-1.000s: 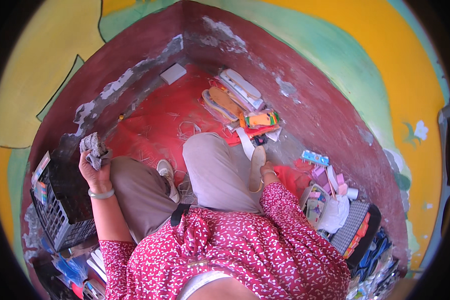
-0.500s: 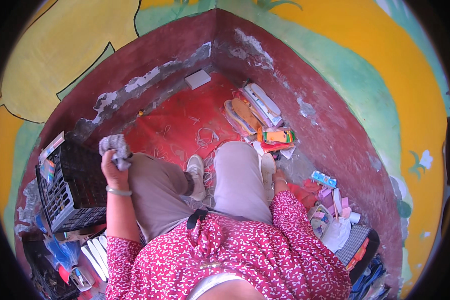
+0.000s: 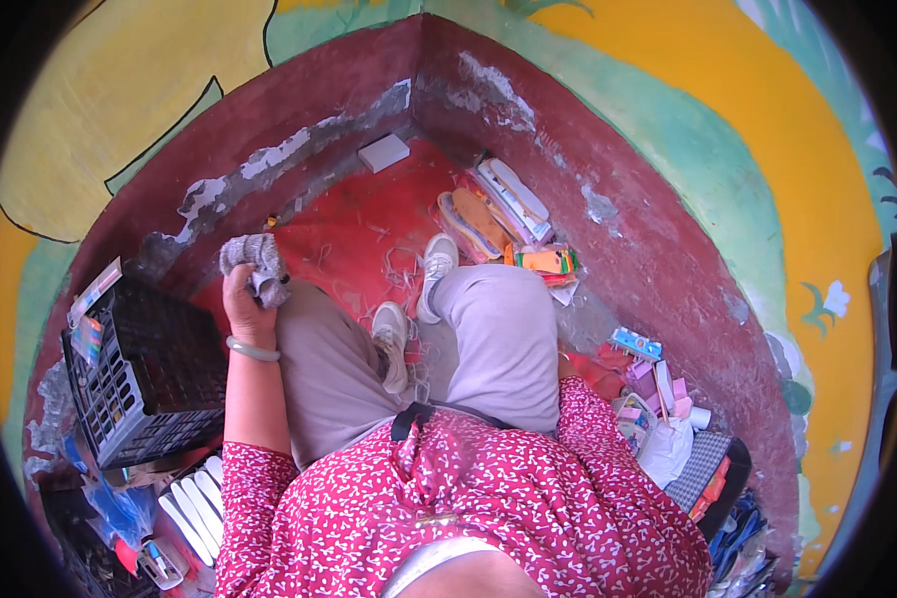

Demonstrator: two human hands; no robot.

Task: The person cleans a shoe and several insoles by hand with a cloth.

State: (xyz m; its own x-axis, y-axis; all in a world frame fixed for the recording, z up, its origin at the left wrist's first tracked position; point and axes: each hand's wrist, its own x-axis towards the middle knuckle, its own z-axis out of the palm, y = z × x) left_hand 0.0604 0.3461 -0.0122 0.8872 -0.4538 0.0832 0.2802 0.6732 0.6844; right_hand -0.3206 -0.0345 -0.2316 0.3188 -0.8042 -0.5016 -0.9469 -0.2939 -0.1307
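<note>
My left hand (image 3: pixel 249 317) is closed around a bunched grey knitted cloth (image 3: pixel 252 255), held up beside my left knee; a bracelet circles that wrist. My right forearm runs down past the outer side of my right knee. Only a sliver of my right hand (image 3: pixel 566 367) shows there, near a red cloth (image 3: pixel 596 375), and its fingers are hidden by the leg. Both my feet are on the floor: the left pale shoe (image 3: pixel 391 344) is nearer, and the right pale shoe (image 3: pixel 439 267) is farther forward.
A black plastic crate (image 3: pixel 145 374) stands at left, with white slats (image 3: pixel 194 508) below it. Packed insoles (image 3: pixel 483 219) lie by the right wall, a white box (image 3: pixel 384 152) near the corner. Small packages and a white bag (image 3: pixel 666 453) sit at right; loose string litters the red sheet (image 3: pixel 354 224).
The right shoe, earlier beside my right knee by my right hand, is now forward on the floor. My right hand has slipped mostly out of sight. My left hand has shifted slightly right with the cloth.
</note>
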